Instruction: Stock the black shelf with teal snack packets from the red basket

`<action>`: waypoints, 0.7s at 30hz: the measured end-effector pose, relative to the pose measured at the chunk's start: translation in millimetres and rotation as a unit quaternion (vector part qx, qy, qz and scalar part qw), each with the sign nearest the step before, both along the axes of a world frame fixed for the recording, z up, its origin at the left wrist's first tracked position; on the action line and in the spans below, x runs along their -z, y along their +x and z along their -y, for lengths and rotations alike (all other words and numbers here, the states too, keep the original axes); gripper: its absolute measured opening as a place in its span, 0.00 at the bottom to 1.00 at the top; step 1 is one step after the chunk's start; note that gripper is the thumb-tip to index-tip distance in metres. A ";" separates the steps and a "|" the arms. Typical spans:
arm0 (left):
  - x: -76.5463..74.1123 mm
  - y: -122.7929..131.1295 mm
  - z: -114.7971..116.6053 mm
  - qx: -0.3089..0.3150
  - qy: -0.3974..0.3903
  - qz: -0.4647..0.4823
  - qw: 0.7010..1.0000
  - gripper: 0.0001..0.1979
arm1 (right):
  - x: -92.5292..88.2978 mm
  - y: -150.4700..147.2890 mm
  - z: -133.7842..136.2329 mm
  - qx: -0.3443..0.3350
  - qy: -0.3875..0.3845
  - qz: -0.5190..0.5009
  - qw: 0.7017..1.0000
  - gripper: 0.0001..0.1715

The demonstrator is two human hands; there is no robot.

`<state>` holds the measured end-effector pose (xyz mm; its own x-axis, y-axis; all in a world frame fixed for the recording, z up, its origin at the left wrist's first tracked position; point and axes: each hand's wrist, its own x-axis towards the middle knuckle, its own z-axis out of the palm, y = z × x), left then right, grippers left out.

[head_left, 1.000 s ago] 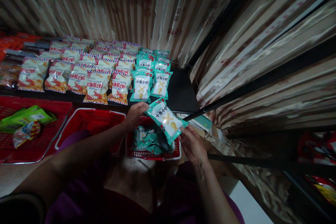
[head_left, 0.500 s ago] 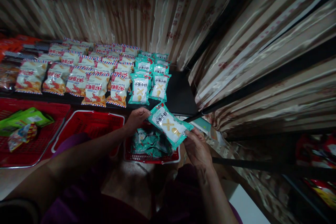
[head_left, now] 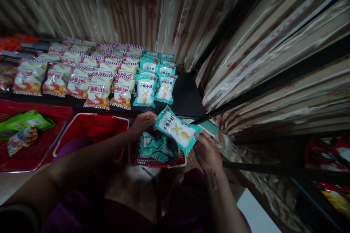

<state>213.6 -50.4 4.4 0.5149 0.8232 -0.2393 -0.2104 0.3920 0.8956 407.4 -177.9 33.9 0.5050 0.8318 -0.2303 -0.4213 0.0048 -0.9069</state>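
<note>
A teal and white snack bag point(head_left: 177, 129) is stretched tilted between my two hands, its printed front facing up. My left hand point(head_left: 144, 123) pinches its upper left corner, and my right hand point(head_left: 207, 150) grips the lower right end. Below the bag, a red basket point(head_left: 158, 164) holds several more teal snack bags point(head_left: 157, 147); the held bag hides part of them. On the black shelf point(head_left: 187, 93) in front of me, matching teal bags point(head_left: 145, 91) stand in two columns, beside rows of white and orange snack bags point(head_left: 98, 90).
To the left are another red basket point(head_left: 95, 127) and one holding green packets point(head_left: 27, 123) and a small colourful packet point(head_left: 22, 140). A black metal bar point(head_left: 273, 76) slants across the right. Striped curtain point(head_left: 131, 7) hangs behind the shelf. Red packages point(head_left: 328, 153) lie far right.
My view has shifted very slightly, so the shelf and baskets appear a little higher. Both hands keep hold of the same bag, almost unmoved.
</note>
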 end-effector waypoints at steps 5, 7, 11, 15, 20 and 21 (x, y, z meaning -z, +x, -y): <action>-4.9 -1.0 -0.4 -0.016 0.010 0.002 1.000 0.17 | -1.0 -1.2 -0.4 -0.020 -0.021 -0.006 1.000 0.14; -4.4 -1.0 -1.1 -0.024 0.011 0.008 1.000 0.16 | -1.8 -2.2 -0.3 -0.026 -0.023 -0.005 0.999 0.15; 0.0 -0.2 -1.7 -0.017 -0.022 0.016 1.000 0.16 | -4.8 -4.2 -0.1 -0.030 -0.015 -0.002 0.999 0.15; 4.4 1.2 -1.8 0.000 -0.048 0.026 0.998 0.16 | -7.2 -6.4 2.8 -0.026 0.000 0.028 0.999 0.14; 12.4 2.2 0.3 0.013 -0.053 -0.006 0.998 0.12 | -1.7 -5.2 11.1 -0.018 -0.014 0.130 0.991 0.12; 14.1 2.3 1.0 0.009 -0.050 -0.017 0.999 0.11 | -0.3 -4.5 12.5 -0.020 -0.015 0.153 0.988 0.12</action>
